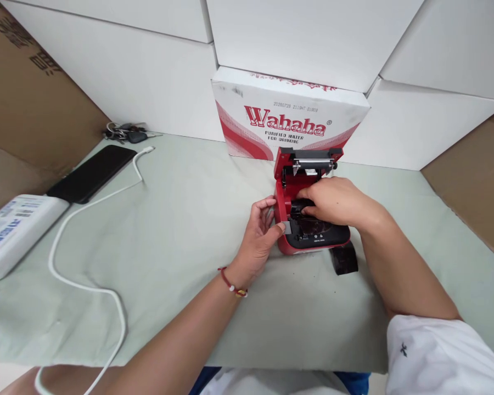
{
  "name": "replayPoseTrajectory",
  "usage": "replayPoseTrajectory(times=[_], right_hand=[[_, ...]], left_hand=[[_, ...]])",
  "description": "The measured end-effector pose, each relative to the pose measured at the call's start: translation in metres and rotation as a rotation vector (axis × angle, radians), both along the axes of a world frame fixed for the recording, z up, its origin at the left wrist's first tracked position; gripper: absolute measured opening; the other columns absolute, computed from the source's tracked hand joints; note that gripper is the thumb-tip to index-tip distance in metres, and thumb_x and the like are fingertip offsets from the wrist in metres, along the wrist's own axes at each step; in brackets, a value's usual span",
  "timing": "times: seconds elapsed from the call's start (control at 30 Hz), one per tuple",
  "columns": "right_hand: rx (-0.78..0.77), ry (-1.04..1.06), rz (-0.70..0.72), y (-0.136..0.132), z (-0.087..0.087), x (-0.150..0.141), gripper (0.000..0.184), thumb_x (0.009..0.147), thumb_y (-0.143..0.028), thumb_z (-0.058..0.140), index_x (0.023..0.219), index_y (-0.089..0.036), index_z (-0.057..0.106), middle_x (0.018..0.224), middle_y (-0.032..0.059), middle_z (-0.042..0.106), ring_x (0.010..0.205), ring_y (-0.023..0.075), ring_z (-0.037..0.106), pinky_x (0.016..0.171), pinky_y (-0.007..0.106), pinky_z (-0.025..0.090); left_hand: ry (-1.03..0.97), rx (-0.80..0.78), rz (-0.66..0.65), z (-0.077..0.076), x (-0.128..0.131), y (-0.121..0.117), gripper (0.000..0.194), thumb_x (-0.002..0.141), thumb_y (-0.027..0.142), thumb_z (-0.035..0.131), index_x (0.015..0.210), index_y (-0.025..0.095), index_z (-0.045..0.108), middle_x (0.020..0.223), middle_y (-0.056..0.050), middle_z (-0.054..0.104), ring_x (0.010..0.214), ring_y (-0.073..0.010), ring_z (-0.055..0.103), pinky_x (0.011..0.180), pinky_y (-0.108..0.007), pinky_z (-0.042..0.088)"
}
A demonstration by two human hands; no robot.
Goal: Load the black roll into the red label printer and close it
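Note:
A small red and black printer (283,241) sits on the cloth with its lid (308,155) raised, showing a roller under it. My left hand (261,233) grips the printer's left side, its thumb at a grey tab (287,226) on the near left corner and its fingers along the red wall. Inside the open body, my right hand (337,202) has thumb and forefinger around a black roll (299,206); its other fingers are hidden. A glossy dark strip (313,226) lies over the inside, and a dark piece (346,260) of similar material hangs out at the near right.
Behind the printer stands a white and red Wahaha box (290,118). At the left are keys (132,133), a black phone (93,174), a white power bank (20,233) and a white cable (82,284). White panels and brown cardboard (28,93) enclose the green cloth (181,230).

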State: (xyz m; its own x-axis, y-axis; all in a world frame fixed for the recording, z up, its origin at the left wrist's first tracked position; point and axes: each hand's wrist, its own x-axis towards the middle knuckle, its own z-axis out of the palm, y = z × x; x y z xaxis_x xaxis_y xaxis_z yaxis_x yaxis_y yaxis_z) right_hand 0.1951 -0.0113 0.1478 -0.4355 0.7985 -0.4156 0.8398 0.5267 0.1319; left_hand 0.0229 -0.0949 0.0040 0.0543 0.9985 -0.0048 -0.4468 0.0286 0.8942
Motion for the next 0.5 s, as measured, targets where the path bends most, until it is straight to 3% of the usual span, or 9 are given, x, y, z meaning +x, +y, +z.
replayPoseTrajectory(times=[0.17, 0.33, 0.4, 0.5], right_hand=[[-0.037, 0.167, 0.011, -0.007, 0.013, 0.009, 0.034, 0.104, -0.027, 0.066, 0.133, -0.022, 0.083, 0.123, 0.011, 0.087, 0.105, 0.0271, 0.077, 0.078, 0.034, 0.043], [0.007, 0.52, -0.042, -0.018, 0.048, 0.066, 0.046, 0.104, -0.042, 0.066, 0.145, -0.026, 0.081, 0.113, 0.0062, 0.086, 0.088, 0.0224, 0.074, 0.081, 0.035, 0.052], [0.008, 0.489, -0.092, -0.011, 0.053, 0.093, 0.051, 0.105, -0.049, 0.064, 0.149, -0.029, 0.079, 0.12, 0.0072, 0.086, 0.094, 0.0263, 0.076, 0.084, 0.038, 0.054], [-0.026, 0.224, -0.238, 0.016, 0.038, 0.116, 0.044, 0.103, -0.042, 0.065, 0.14, -0.028, 0.083, 0.127, 0.0099, 0.085, 0.105, 0.0317, 0.076, 0.087, 0.041, 0.055]], left_hand=[[0.004, 0.002, 0.012, -0.002, -0.002, 0.001, 0.059, 0.087, 0.048, 0.092, 0.135, 0.031, 0.062, 0.161, -0.008, 0.063, 0.157, -0.0297, 0.057, 0.137, -0.049, 0.045], [0.006, -0.006, 0.021, -0.005, -0.003, 0.002, 0.057, 0.086, 0.047, 0.092, 0.134, 0.031, 0.064, 0.163, -0.007, 0.063, 0.16, -0.0296, 0.054, 0.139, -0.049, 0.043], [0.012, -0.007, 0.036, -0.006, -0.004, 0.003, 0.057, 0.084, 0.046, 0.093, 0.132, 0.031, 0.066, 0.162, -0.007, 0.063, 0.161, -0.0299, 0.054, 0.139, -0.05, 0.043], [0.009, -0.012, 0.052, -0.008, -0.005, 0.004, 0.058, 0.082, 0.045, 0.095, 0.131, 0.032, 0.068, 0.159, -0.006, 0.066, 0.16, -0.0298, 0.055, 0.14, -0.05, 0.044]])
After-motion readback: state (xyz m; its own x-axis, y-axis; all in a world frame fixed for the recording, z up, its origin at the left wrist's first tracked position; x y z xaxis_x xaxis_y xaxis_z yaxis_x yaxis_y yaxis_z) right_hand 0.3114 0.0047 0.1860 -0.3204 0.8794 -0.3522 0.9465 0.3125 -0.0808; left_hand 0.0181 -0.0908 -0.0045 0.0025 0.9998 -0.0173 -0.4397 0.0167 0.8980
